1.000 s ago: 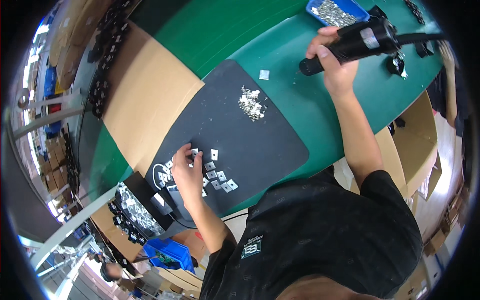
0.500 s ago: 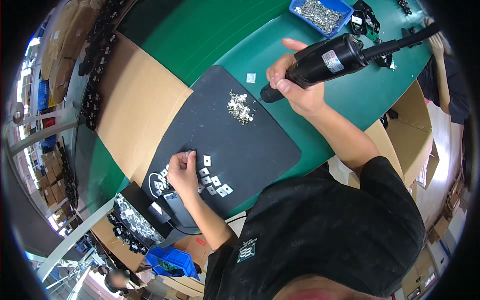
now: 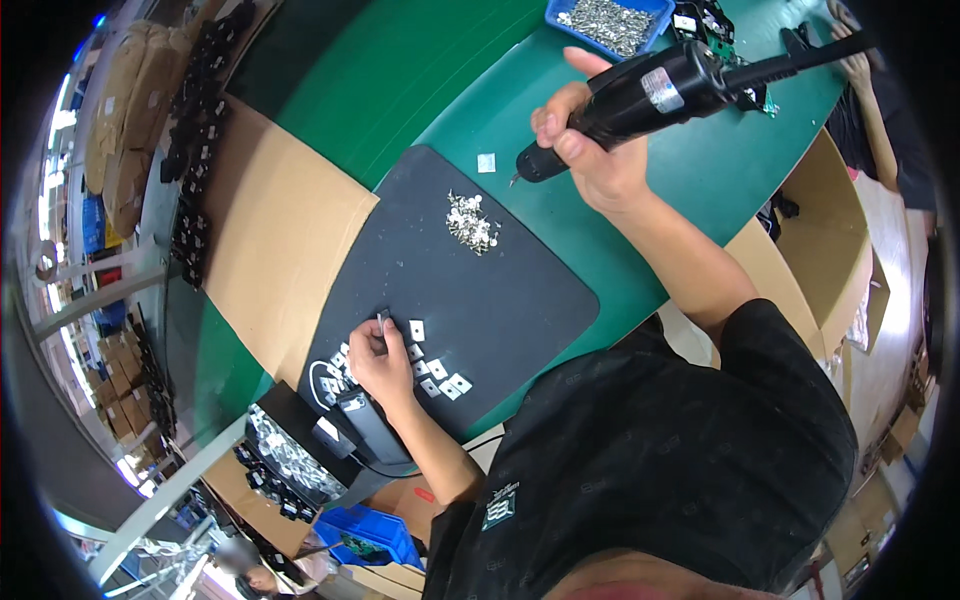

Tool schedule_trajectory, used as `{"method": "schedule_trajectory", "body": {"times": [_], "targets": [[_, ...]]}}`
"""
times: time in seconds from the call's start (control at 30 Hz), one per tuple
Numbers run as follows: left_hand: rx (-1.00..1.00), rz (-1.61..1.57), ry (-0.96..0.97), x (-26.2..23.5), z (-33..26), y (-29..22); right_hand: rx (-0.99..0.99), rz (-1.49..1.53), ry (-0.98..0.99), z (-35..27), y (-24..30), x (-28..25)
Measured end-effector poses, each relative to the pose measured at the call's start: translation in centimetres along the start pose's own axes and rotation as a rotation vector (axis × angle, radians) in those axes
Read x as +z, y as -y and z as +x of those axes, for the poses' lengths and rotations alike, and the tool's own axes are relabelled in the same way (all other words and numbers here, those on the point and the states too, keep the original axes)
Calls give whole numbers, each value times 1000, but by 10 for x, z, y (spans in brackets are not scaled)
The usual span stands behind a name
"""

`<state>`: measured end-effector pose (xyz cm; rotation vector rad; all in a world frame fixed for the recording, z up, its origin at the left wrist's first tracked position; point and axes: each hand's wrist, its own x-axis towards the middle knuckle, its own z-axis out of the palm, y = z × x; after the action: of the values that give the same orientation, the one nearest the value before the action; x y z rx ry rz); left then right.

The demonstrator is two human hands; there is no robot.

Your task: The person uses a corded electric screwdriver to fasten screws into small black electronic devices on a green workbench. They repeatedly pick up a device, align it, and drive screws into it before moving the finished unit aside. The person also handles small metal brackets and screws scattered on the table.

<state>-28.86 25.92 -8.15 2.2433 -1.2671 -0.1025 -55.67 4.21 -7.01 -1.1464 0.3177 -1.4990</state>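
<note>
In my right hand [image 3: 605, 165] is a black electric screwdriver [image 3: 625, 110], its bit pointing down and left over the green table. Fingers wrap its front part, with one finger stretched along the far side. On the black mat [image 3: 450, 310], my left hand [image 3: 382, 365] pinches a small dark piece with a light face [image 3: 383, 316], mostly hidden by the fingertips. Several small white square plates with a hole [image 3: 436, 369] lie beside and partly behind that hand. A pile of small silver screws [image 3: 471, 222] rests farther up the mat, below the screwdriver bit.
A blue bin of screws [image 3: 612, 25] stands at the far edge of view. One small clear square [image 3: 486, 163] lies beyond the mat. Cardboard [image 3: 285, 200] covers the table at left. A dark phone-like device [image 3: 370, 425] and an open box of clear bags [image 3: 290, 455] sit near my left forearm.
The view has shifted slightly. My left hand has turned a little, showing more of the small dark piece at its fingertips. My right hand still grips the screwdriver, its bit now tipped farther down.
</note>
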Motion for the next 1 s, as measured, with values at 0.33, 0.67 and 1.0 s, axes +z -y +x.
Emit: {"method": "schedule_trajectory", "body": {"times": [0.33, 0.67, 1.0], "targets": [[-15, -210, 203, -9, 36, -2, 368, 342, 66, 1, 30, 8], [451, -485, 585, 79, 190, -182, 565, 640, 364, -22, 28, 37], [466, -401, 758, 202, 288, -343, 720, 868, 602, -21, 13, 19]]}}
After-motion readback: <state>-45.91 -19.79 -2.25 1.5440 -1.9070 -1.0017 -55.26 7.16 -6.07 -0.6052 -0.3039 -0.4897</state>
